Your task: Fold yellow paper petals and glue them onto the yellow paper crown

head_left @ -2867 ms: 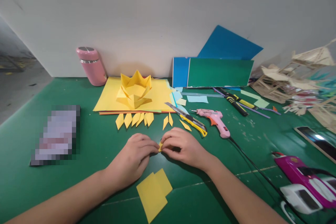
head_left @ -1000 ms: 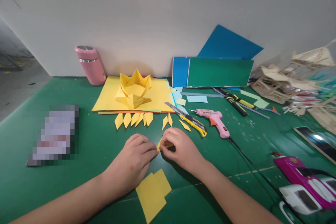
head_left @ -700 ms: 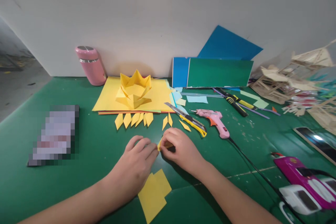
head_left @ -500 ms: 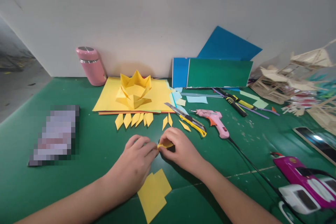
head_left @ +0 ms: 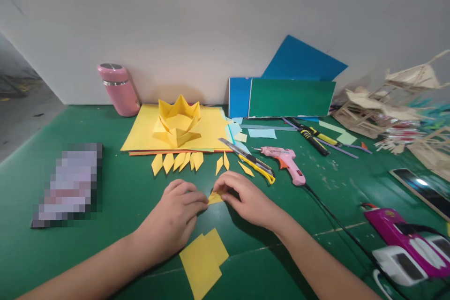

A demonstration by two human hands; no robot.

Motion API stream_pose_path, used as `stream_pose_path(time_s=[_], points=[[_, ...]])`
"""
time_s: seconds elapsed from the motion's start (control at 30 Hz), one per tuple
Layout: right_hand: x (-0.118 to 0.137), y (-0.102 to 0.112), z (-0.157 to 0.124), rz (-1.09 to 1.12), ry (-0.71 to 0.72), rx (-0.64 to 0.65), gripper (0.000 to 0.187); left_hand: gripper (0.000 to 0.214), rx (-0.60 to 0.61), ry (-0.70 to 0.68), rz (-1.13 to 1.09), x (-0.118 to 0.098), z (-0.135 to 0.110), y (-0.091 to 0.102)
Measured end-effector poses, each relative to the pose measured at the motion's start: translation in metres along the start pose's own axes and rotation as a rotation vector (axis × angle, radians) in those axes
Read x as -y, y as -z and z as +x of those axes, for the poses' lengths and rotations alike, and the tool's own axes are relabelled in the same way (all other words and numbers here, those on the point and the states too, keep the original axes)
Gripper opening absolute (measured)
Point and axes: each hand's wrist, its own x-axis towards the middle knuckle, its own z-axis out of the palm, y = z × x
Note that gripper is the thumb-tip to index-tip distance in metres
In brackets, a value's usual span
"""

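My left hand (head_left: 174,218) and my right hand (head_left: 246,197) meet over the green table, fingertips pinched on a small yellow paper piece (head_left: 215,197) that lies between them. Just nearer to me lie two overlapping yellow paper squares (head_left: 203,260). Beyond my hands, several folded yellow diamond pieces (head_left: 178,161) sit in a row, with a few more (head_left: 222,162) to their right. A folded yellow paper crown shape (head_left: 176,121) stands on a yellow sheet (head_left: 144,131) at the back.
A yellow utility knife (head_left: 251,161) and a pink glue gun (head_left: 284,161) lie right of my hands, its cord running toward me. A pink flask (head_left: 118,89) stands back left. Blue and green card (head_left: 291,96) leans on the wall. Stick models (head_left: 386,103) and a phone (head_left: 420,187) lie right.
My fingers have worked the small yellow piece, turning and flattening it; it now lies lower and flatter between my fingertips. My hands stayed in the same spot.
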Motion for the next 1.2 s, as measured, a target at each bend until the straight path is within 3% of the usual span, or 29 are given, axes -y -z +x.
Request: stream_pose_path(time_s=[0.3, 0.53, 0.77, 1.07, 1.2], points=[[-0.0079, 0.0013, 0.0024, -0.058, 0.271, -0.008, 0.029, 0.035, 0.102, -0.06, -0.11, -0.0003, -0.0032, 0.0027], [-0.0068, -0.002, 0.0014, -0.216, 0.132, -0.158, 0.016, 0.037, 0.256, -0.046, -0.054, -0.0018, 0.002, 0.0066], [-0.0102, -0.0034, 0.0016, -0.207, 0.039, -0.266, 0.02, 0.046, 0.271, -0.072, -0.007, -0.0031, 0.0031, 0.0053], [-0.0065, -0.005, 0.0018, -0.021, -0.088, -0.282, 0.019, 0.051, 0.295, -0.07, 0.05, -0.0048, 0.0028, 0.0065], [-0.0058, -0.0061, 0.0029, -0.134, -0.072, -0.259, 0.023, 0.051, 0.3, -0.058, 0.047, -0.0043, 0.0029, 0.0058]])
